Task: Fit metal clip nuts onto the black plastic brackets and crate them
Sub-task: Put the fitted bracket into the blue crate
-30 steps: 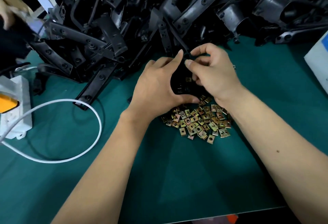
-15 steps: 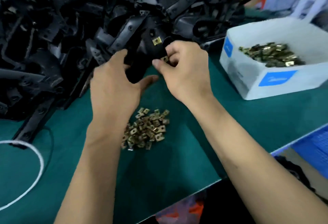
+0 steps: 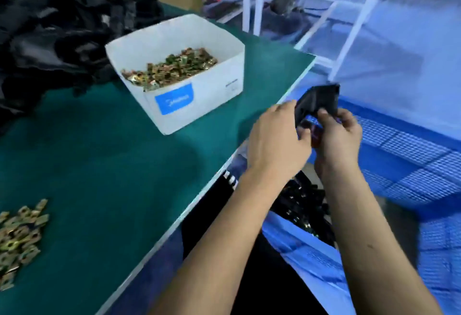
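Both hands hold one black plastic bracket (image 3: 318, 102) out past the table's right edge, above the blue crates. My left hand (image 3: 275, 140) grips its lower left side, and my right hand (image 3: 336, 135) grips its lower right with the thumb on top. The view is blurred, so any clip nut on the bracket cannot be made out. A loose heap of brass-coloured clip nuts (image 3: 18, 237) lies on the green mat (image 3: 112, 165) at the far left. Below my hands a blue crate (image 3: 299, 244) holds several black brackets with clips (image 3: 303, 205).
A white cardboard box (image 3: 199, 100) of clip nuts stands on the mat near the right edge. A big pile of black brackets (image 3: 55, 27) fills the back left. A second blue mesh crate (image 3: 409, 160) sits to the right, with a white metal frame (image 3: 354, 27) behind it.
The view has swung right. Both hands have carried the bracket from over the heap of clip nuts, past the white box, to beyond the table edge above the blue crates.
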Action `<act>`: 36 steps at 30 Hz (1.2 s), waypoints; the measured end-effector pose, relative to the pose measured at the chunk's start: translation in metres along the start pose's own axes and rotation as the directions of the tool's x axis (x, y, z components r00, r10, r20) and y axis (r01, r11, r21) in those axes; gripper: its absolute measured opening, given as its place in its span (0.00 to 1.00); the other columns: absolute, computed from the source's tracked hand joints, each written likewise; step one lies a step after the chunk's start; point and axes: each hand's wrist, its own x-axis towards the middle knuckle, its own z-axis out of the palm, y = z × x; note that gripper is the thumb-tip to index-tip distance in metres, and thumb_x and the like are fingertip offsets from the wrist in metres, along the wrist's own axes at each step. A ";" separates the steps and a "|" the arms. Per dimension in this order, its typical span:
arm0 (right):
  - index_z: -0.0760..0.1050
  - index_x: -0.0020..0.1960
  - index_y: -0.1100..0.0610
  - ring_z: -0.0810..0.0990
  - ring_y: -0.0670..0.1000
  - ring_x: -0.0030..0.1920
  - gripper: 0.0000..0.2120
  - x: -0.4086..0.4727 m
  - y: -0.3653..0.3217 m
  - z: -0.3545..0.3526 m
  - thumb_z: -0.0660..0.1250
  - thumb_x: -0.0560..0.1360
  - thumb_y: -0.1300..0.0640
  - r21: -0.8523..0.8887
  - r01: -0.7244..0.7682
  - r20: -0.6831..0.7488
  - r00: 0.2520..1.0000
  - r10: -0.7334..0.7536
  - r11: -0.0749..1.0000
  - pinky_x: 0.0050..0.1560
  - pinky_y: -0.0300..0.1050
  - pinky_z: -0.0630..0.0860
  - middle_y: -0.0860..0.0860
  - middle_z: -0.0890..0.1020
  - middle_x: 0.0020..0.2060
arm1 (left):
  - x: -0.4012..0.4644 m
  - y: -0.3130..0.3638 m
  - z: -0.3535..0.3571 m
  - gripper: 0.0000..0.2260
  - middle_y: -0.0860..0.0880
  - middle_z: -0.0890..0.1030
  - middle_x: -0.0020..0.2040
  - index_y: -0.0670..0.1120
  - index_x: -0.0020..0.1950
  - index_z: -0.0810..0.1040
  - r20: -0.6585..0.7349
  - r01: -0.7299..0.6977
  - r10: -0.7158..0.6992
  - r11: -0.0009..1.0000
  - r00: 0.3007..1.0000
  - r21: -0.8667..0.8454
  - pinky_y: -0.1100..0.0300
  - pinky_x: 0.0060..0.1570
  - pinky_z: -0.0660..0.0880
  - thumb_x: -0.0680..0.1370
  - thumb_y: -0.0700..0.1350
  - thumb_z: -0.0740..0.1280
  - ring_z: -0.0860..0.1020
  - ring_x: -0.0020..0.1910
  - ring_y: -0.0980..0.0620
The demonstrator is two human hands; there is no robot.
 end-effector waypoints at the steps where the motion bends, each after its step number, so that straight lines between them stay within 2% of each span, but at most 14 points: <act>1: 0.74 0.48 0.57 0.84 0.52 0.33 0.06 0.011 0.016 -0.023 0.64 0.81 0.66 -0.018 -0.109 -0.062 0.992 0.108 0.994 0.34 0.44 0.81 0.57 0.79 0.42 | -0.004 -0.001 0.028 0.10 0.45 0.82 0.51 0.47 0.57 0.78 0.091 0.032 -0.032 0.999 0.995 -0.003 0.49 0.48 0.71 0.77 0.48 0.70 0.79 0.53 0.41; 5: 0.73 0.46 0.65 0.80 0.58 0.37 0.06 0.034 0.089 -0.096 0.61 0.81 0.71 0.055 -0.515 -0.286 0.813 0.507 0.856 0.31 0.48 0.83 0.64 0.78 0.47 | -0.031 -0.030 0.104 0.16 0.43 0.82 0.59 0.47 0.62 0.78 0.388 0.290 -0.255 0.956 0.885 -0.034 0.50 0.58 0.74 0.76 0.47 0.73 0.78 0.62 0.40; 7: 0.73 0.55 0.69 0.80 0.62 0.41 0.05 0.036 0.119 -0.120 0.60 0.82 0.70 0.154 -0.601 -0.308 0.725 0.616 0.784 0.42 0.55 0.84 0.67 0.78 0.54 | -0.045 -0.046 0.127 0.16 0.42 0.81 0.59 0.47 0.62 0.76 0.463 0.360 -0.337 0.932 0.820 0.041 0.51 0.57 0.75 0.75 0.47 0.72 0.78 0.62 0.38; 11: 0.66 0.75 0.67 0.77 0.67 0.66 0.22 0.030 0.150 -0.142 0.63 0.84 0.60 0.195 -0.717 -0.262 0.620 0.739 0.670 0.66 0.56 0.77 0.68 0.72 0.70 | -0.056 -0.063 0.145 0.25 0.41 0.76 0.64 0.48 0.71 0.70 0.525 0.323 -0.382 0.924 0.760 0.206 0.49 0.60 0.75 0.76 0.51 0.72 0.76 0.65 0.38; 13: 0.68 0.72 0.68 0.80 0.66 0.62 0.19 0.024 0.147 -0.139 0.63 0.84 0.61 0.146 -0.711 -0.293 0.633 0.717 0.688 0.59 0.54 0.81 0.67 0.75 0.65 | -0.053 -0.062 0.147 0.24 0.42 0.76 0.65 0.48 0.71 0.72 0.517 0.295 -0.347 0.938 0.783 0.184 0.49 0.61 0.75 0.77 0.50 0.71 0.76 0.65 0.38; 15: 0.73 0.57 0.68 0.86 0.61 0.41 0.06 0.018 0.139 -0.127 0.63 0.82 0.65 0.043 -0.685 -0.338 0.675 0.656 0.727 0.37 0.49 0.82 0.65 0.79 0.50 | -0.047 -0.058 0.145 0.22 0.44 0.78 0.64 0.48 0.70 0.75 0.495 0.263 -0.291 0.956 0.819 0.128 0.50 0.60 0.75 0.77 0.49 0.71 0.77 0.64 0.41; 17: 0.72 0.41 0.63 0.79 0.52 0.23 0.09 0.017 0.131 -0.112 0.63 0.79 0.68 -0.124 -0.630 -0.363 0.748 0.556 0.767 0.24 0.42 0.73 0.60 0.78 0.35 | -0.037 -0.050 0.139 0.20 0.49 0.81 0.61 0.50 0.69 0.77 0.455 0.246 -0.239 0.968 0.858 0.044 0.50 0.59 0.78 0.77 0.48 0.72 0.80 0.60 0.44; 20: 0.80 0.40 0.58 0.83 0.54 0.35 0.06 0.018 0.102 -0.080 0.70 0.76 0.59 -0.526 -0.423 -0.320 0.902 0.290 0.737 0.36 0.46 0.79 0.58 0.85 0.39 | -0.021 -0.031 0.117 0.16 0.55 0.84 0.54 0.52 0.65 0.80 0.364 0.189 -0.144 0.978 0.920 -0.092 0.52 0.58 0.79 0.78 0.48 0.72 0.83 0.51 0.50; 22: 0.82 0.43 0.56 0.85 0.55 0.45 0.04 0.017 0.073 -0.053 0.73 0.75 0.56 -0.625 -0.236 -0.213 0.969 0.128 0.744 0.46 0.48 0.80 0.54 0.86 0.41 | -0.008 -0.018 0.091 0.13 0.54 0.86 0.50 0.50 0.62 0.82 0.245 0.127 -0.083 0.977 0.966 -0.173 0.53 0.56 0.79 0.78 0.45 0.72 0.83 0.48 0.51; 24: 0.81 0.44 0.54 0.84 0.53 0.45 0.02 0.014 0.041 -0.027 0.72 0.75 0.56 -0.659 -0.057 -0.135 0.990 -0.044 0.750 0.46 0.46 0.78 0.50 0.85 0.39 | 0.003 -0.006 0.058 0.11 0.53 0.86 0.47 0.48 0.60 0.83 0.110 0.042 -0.015 0.967 0.994 -0.253 0.52 0.54 0.80 0.78 0.43 0.71 0.83 0.45 0.52; 27: 0.81 0.45 0.56 0.79 0.45 0.35 0.03 -0.001 -0.006 0.014 0.68 0.75 0.61 -0.562 0.269 -0.011 0.943 -0.332 0.782 0.41 0.45 0.76 0.46 0.82 0.33 | 0.010 0.005 -0.008 0.09 0.56 0.85 0.43 0.48 0.56 0.84 -0.108 -0.093 0.056 0.921 0.993 -0.378 0.56 0.47 0.81 0.76 0.43 0.70 0.82 0.38 0.56; 30: 0.81 0.46 0.56 0.74 0.41 0.32 0.05 -0.037 -0.038 0.061 0.67 0.75 0.62 -0.410 0.561 0.127 0.816 -0.564 0.719 0.39 0.42 0.73 0.43 0.78 0.31 | 0.003 -0.005 -0.077 0.06 0.57 0.83 0.39 0.47 0.53 0.84 -0.310 -0.199 0.063 0.881 0.949 -0.429 0.60 0.41 0.80 0.77 0.43 0.70 0.81 0.36 0.56; 33: 0.80 0.46 0.56 0.74 0.42 0.31 0.05 -0.090 -0.038 0.116 0.66 0.76 0.63 -0.216 0.679 0.326 0.728 -0.604 0.702 0.38 0.41 0.73 0.43 0.78 0.31 | -0.017 -0.038 -0.136 0.04 0.56 0.83 0.38 0.44 0.50 0.84 -0.458 -0.199 -0.005 0.896 0.889 -0.397 0.54 0.38 0.81 0.78 0.41 0.70 0.83 0.36 0.52; 36: 0.78 0.47 0.56 0.74 0.46 0.31 0.04 -0.149 -0.012 0.168 0.65 0.76 0.63 -0.165 0.707 0.663 0.596 -0.454 0.688 0.35 0.42 0.70 0.48 0.79 0.32 | -0.050 -0.083 -0.188 0.04 0.55 0.83 0.38 0.44 0.46 0.84 -0.636 -0.074 -0.114 0.962 0.763 -0.261 0.59 0.40 0.79 0.77 0.38 0.69 0.82 0.37 0.55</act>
